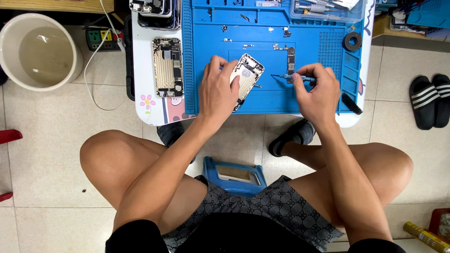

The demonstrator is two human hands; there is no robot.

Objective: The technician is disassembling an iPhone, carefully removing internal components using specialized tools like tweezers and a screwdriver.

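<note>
Two hands are working over the blue mat. The left hand is grasping the opened phone housing, whose long axis is running from about one o'clock down to seven o'clock. The right hand is pinching a thin screwdriver, its tip pointing toward nine o'clock at the housing, just short of touching it. A loose circuit board is lying near the tool at twelve o'clock; a second opened phone is sitting well apart at nine o'clock.

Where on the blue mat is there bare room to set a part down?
Bare: the mat strip left of the left hand, and between the hands below the tweezers. Crowded: top trays and the ribbed right edge.
</note>
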